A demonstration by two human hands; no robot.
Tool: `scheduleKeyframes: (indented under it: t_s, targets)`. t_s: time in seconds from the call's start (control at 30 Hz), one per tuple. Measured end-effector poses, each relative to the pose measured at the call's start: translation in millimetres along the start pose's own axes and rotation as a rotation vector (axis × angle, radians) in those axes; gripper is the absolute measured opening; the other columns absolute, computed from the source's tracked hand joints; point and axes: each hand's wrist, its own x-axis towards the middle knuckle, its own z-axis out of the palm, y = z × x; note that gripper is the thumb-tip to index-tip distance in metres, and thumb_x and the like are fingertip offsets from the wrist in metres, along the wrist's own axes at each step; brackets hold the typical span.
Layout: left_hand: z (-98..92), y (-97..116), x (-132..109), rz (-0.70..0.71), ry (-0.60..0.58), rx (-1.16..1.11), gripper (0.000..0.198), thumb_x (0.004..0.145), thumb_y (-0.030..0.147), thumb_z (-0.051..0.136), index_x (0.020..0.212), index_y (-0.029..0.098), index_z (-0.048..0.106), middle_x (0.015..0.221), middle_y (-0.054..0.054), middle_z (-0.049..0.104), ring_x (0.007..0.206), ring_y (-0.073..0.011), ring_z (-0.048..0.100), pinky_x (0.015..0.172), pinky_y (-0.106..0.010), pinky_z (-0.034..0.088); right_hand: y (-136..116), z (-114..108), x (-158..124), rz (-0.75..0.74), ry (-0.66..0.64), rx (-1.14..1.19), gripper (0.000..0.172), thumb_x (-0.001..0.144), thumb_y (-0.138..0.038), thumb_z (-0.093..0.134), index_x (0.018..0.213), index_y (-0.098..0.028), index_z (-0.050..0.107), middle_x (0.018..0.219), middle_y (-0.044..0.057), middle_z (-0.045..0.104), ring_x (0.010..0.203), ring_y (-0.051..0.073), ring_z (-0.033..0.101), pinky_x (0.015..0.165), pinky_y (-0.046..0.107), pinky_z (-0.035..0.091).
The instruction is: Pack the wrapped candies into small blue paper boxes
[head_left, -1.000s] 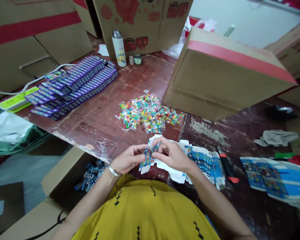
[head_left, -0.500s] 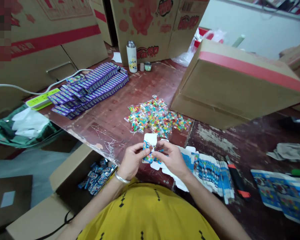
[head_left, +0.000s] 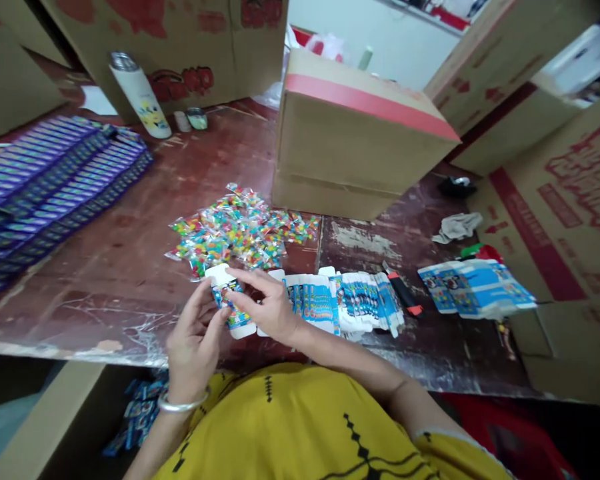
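Note:
A small blue printed candy box (head_left: 236, 319) with white end flaps is held between my two hands at the table's near edge. My left hand (head_left: 195, 333), with a silver bangle at the wrist, grips it from the left side. Fingers and thumb of my right hand (head_left: 269, 305) close on its upper right part. Just beyond lies a heap of clear candy packets (head_left: 240, 230) with colourful sweets. To the right, flat blue box blanks (head_left: 313, 300) are spread in an overlapping row, partly under my right forearm.
Purple boxes (head_left: 55, 180) stand in rows at left. A white flask (head_left: 143, 97) is at the back, and a large carton (head_left: 350, 147) stands beyond the blanks. A box cutter (head_left: 403, 291) and more blue sheets (head_left: 475, 287) lie right. Below left, an open carton (head_left: 55, 413) holds blue packs.
The view has swung to the right, so the table's things appear further left. Both hands still hold the candy box, which is now tilted, with my right hand reaching further over it.

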Motion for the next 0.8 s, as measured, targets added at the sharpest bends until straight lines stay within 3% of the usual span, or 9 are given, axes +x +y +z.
scheduleKeyframes:
  t_s: [0.13, 0.23, 0.37, 0.47, 0.67, 0.8]
  targets:
    - [-8.7, -6, 5, -0.057, -0.139, -0.025, 0.045, 0.077, 0.035, 0.071, 0.117, 0.019, 0.059, 0.112, -0.008, 0.067, 0.097, -0.0211, 0.067, 0.082, -0.029, 0.057, 5, -6, -1, -0.04, -0.017, -0.058, 0.02, 0.088, -0.037, 0.06, 0.095, -0.02, 0.07, 0.085, 0.003, 0.064, 0.078, 0.013, 0.059, 0.075, 0.025, 0.049]
    - [-10.9, -9, 5, -0.095, -0.182, -0.079, 0.038, 0.078, 0.031, 0.071, 0.112, 0.02, 0.06, 0.115, -0.007, 0.065, 0.103, -0.0208, 0.065, 0.09, -0.03, 0.054, 7, -9, 1, -0.075, -0.068, -0.073, 0.017, 0.089, -0.033, 0.058, 0.083, -0.019, 0.067, 0.092, 0.005, 0.065, 0.088, 0.014, 0.061, 0.082, 0.027, 0.049]
    - [-10.2, -11, 2, -0.076, -0.086, -0.133, 0.037, 0.076, 0.025, 0.073, 0.109, 0.02, 0.058, 0.117, -0.006, 0.064, 0.106, -0.0187, 0.063, 0.095, -0.029, 0.051, 5, -5, 5, -0.058, -0.112, 0.044, 0.015, 0.088, -0.033, 0.06, 0.083, -0.019, 0.062, 0.103, 0.007, 0.066, 0.098, 0.016, 0.062, 0.088, 0.03, 0.049]
    - [-12.3, -11, 0, -0.07, 0.015, -0.178, 0.042, 0.072, 0.022, 0.076, 0.108, 0.022, 0.054, 0.108, -0.004, 0.065, 0.098, -0.0171, 0.066, 0.089, -0.027, 0.054, 1, 1, 9, 0.021, -0.117, 0.197, 0.022, 0.083, -0.037, 0.066, 0.094, -0.02, 0.059, 0.093, 0.003, 0.067, 0.088, 0.015, 0.064, 0.083, 0.03, 0.051]
    - [-24.2, -5, -3, -0.09, 0.04, -0.074, 0.044, 0.07, 0.024, 0.077, 0.108, 0.022, 0.053, 0.103, -0.004, 0.065, 0.093, -0.017, 0.067, 0.087, -0.028, 0.055, 0, 8, 20, 0.178, -0.348, 0.32, 0.031, 0.071, -0.046, 0.075, 0.078, -0.018, 0.063, 0.078, -0.001, 0.065, 0.071, 0.012, 0.06, 0.069, 0.025, 0.05]
    - [-31.5, -1, -5, -0.131, 0.005, -0.018, 0.048, 0.071, 0.027, 0.077, 0.112, 0.022, 0.054, 0.106, -0.006, 0.065, 0.098, -0.0195, 0.066, 0.092, -0.034, 0.054, 8, 9, 26, 0.275, -0.381, 0.315, 0.034, 0.067, -0.048, 0.076, 0.075, -0.016, 0.067, 0.074, 0.0, 0.067, 0.067, 0.012, 0.06, 0.065, 0.025, 0.049]
